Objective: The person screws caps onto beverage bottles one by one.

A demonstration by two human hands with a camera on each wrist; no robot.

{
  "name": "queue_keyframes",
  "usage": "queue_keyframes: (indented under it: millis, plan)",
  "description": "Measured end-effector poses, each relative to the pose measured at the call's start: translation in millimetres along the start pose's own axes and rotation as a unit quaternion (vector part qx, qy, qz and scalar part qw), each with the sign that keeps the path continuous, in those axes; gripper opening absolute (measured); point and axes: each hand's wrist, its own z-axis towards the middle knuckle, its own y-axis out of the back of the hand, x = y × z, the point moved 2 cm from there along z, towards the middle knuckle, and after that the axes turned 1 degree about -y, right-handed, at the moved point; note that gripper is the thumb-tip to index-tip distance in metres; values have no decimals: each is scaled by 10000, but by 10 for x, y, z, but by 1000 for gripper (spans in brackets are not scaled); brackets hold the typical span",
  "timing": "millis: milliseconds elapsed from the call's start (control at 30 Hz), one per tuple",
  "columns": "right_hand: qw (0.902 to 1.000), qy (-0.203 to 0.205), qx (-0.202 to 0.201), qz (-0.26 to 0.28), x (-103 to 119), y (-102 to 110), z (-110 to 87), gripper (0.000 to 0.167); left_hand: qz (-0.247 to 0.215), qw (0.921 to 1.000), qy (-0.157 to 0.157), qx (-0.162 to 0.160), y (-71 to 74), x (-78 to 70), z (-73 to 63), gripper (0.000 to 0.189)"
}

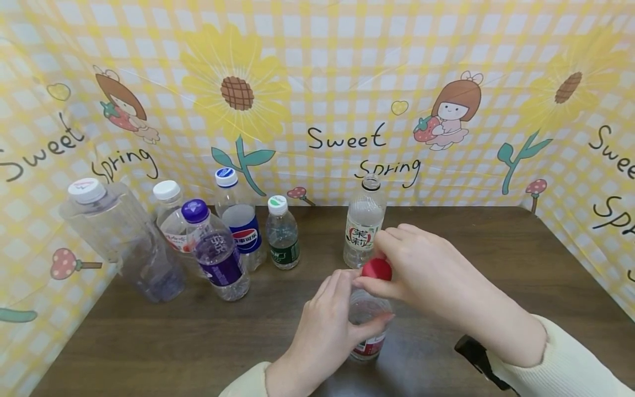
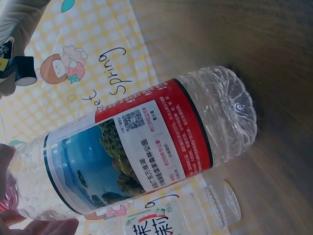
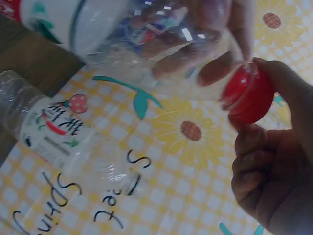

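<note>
A clear plastic bottle (image 2: 146, 142) with a red, white and blue picture label stands in front of me, its red cap (image 1: 377, 269) at the mouth. My left hand (image 1: 324, 325) grips this bottle around its upper part. Thumb and fingers of my right hand (image 1: 421, 270) pinch the red cap; in the right wrist view the cap (image 3: 249, 93) sits at the neck. Whether its thread is engaged I cannot tell. Just behind stands a capless clear bottle (image 1: 364, 226) with a white label and black neck ring.
Several capped bottles stand at the left: a large one with a white cap (image 1: 86, 190), a purple-capped one (image 1: 218, 259), a blue-labelled cola bottle (image 1: 240, 226), a small green-labelled one (image 1: 283, 234). A yellow checked cloth (image 1: 317, 66) hangs behind the brown table (image 1: 198, 342).
</note>
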Motion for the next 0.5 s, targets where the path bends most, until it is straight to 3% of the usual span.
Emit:
queue_keyframes:
  millis: [133, 300, 500]
  plan:
    - [9954, 159, 582, 745, -76, 23, 2, 34, -184, 9998, 27, 105, 10, 14, 3, 58]
    - [9781, 975, 1253, 1343, -179, 71, -13, 40, -255, 9991, 142, 300, 18, 15, 11, 57]
    - [9742, 1381, 1125, 1388, -200, 87, 2, 44, -168, 9992, 185, 315, 24, 4, 10, 56]
